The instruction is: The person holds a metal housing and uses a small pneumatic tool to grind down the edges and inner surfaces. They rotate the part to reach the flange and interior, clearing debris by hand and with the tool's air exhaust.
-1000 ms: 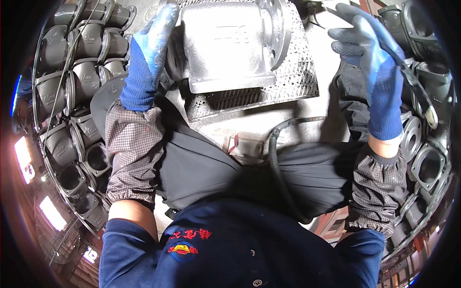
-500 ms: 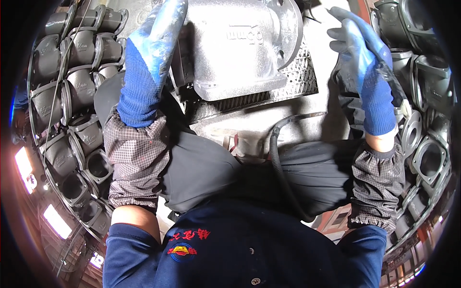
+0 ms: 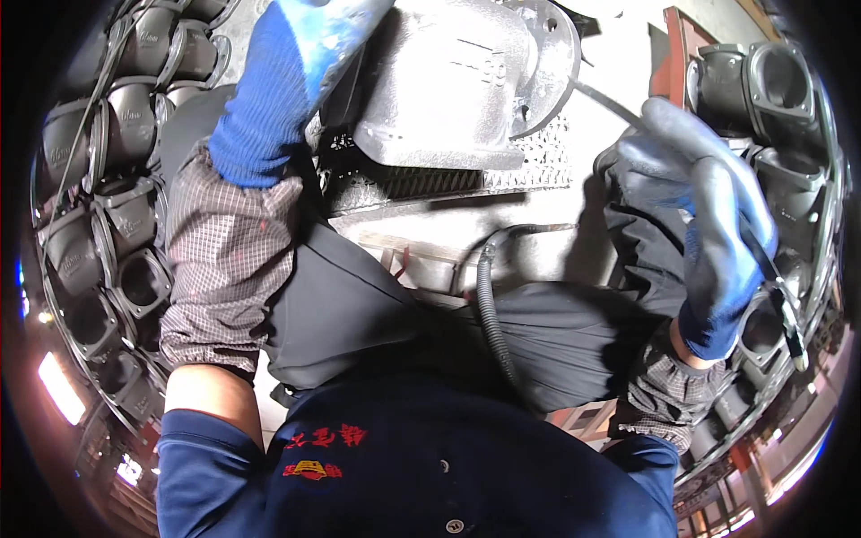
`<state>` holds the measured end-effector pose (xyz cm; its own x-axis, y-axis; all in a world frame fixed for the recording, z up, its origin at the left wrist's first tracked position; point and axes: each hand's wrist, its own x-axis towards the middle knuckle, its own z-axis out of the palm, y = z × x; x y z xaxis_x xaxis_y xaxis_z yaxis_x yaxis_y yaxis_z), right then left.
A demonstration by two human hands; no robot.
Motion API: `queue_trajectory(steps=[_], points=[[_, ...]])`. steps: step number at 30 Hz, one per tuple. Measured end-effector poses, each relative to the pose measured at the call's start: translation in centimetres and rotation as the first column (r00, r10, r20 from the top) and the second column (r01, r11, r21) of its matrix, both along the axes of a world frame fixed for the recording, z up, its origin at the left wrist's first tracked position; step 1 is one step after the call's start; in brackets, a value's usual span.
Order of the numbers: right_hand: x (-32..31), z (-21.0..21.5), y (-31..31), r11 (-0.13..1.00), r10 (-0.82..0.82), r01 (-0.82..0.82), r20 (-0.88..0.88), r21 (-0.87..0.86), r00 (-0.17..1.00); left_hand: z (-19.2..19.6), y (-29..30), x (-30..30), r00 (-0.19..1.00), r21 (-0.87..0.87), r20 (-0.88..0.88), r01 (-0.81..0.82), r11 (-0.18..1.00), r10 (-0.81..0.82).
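Note:
A thick grey metal casting (image 3: 439, 90), a pipe or valve body with a round flange at its right end, lies in front of me. It rests on a dark textured mat (image 3: 547, 161). My left hand (image 3: 327, 36), in a blue coated glove, is at the casting's left side; its fingers run out at the top edge, so their grip is hidden. Over on the right, my gloved right hand (image 3: 708, 193) is closed around a long thin dark file-like tool (image 3: 610, 103). One end of that tool points at the flange, while its pale-tipped other end sticks out past my wrist.
Stacked grey castings (image 3: 134, 117) line the left side, and more castings (image 3: 780, 76) are piled on the right. A black corrugated hose (image 3: 489, 296) curves between my legs. Behind the right pile stands a reddish-brown metal frame (image 3: 682, 54).
My right hand has come lower and closed its fingers around the long tool, whose end now reaches toward the flange. The view has shifted slightly; my left hand stays at the casting.

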<state>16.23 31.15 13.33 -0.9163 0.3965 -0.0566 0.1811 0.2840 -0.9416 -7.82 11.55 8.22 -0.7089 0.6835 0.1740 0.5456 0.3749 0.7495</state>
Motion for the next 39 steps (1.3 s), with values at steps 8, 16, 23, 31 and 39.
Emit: queue_trajectory(steps=[8, 16, 23, 31, 39], points=[[0.5, -2.7, -1.0, 0.99, -0.005, 0.001, 0.033, 0.138, 0.999, -2.5, 1.5, -0.3, 0.97, 0.019, -0.225, 0.1, 0.995, -0.093], [-0.8, -2.1, -3.7, 0.971, -0.051, -0.09, 0.558, 0.222, 0.828, 0.6, 0.1, 0.4, 0.935, -0.093, -0.321, 0.125, 0.988, -0.149], [-0.4, -1.2, -4.2, 0.358, 0.087, -0.526, 0.533, 0.772, 0.842, -1.0, 0.6, -0.8, 0.584, -0.098, -0.784, 0.22, 0.971, -0.211], [0.4, -2.5, -4.9, 0.945, -0.158, 0.132, 0.064, 0.298, 0.985, -0.8, 0.3, -0.5, 0.74, -0.143, -0.63, 0.184, 0.972, -0.233], [-0.6, -3.8, -5.8, 0.926, -0.255, 0.248, -0.014, 0.283, 0.967, 0.1, 0.5, 0.0, 0.98, -0.064, -0.16, 0.107, 0.992, -0.116]])
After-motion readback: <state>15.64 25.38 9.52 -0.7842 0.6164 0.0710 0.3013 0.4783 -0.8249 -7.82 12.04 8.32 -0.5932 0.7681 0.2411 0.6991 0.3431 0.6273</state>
